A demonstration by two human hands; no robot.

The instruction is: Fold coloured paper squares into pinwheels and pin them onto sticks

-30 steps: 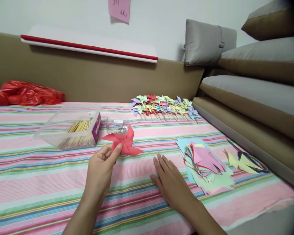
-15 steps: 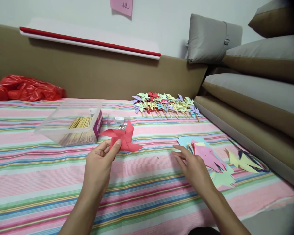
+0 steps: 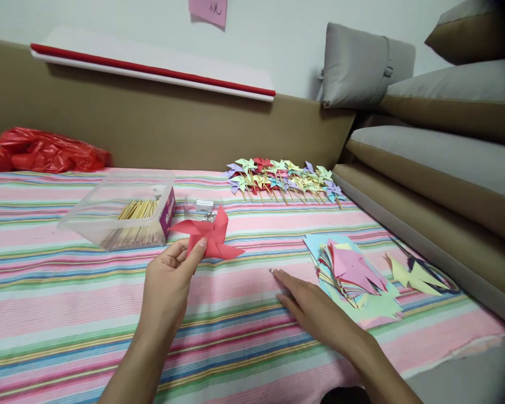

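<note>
My left hand [image 3: 172, 275] pinches a red paper pinwheel [image 3: 214, 240] at its folded centre, thumb on top. A tiny shiny object, perhaps a pin [image 3: 271, 271], lies on the striped cloth [image 3: 244, 325]. My right hand [image 3: 309, 300] reaches low over the cloth, with its index fingertip at this small object and the thumb apart; nothing is held in it. Behind the pinwheel, partly hidden by it, a small clear container [image 3: 191, 209] holds a white box [image 3: 204, 205] and small metal pieces [image 3: 209, 216].
An open plastic tub [image 3: 79, 219] of wooden sticks [image 3: 138, 212] stands left. Finished pinwheels [image 3: 286, 182] lie at the back. Cut paper sheets [image 3: 356, 269] and scissors [image 3: 433, 272] lie right, beside stacked cushions [image 3: 437, 163]. A red plastic bag [image 3: 50, 151] lies far left.
My right hand has moved left and down from beside the paper stack to the tiny shiny object. My left hand keeps the pinwheel almost in place.
</note>
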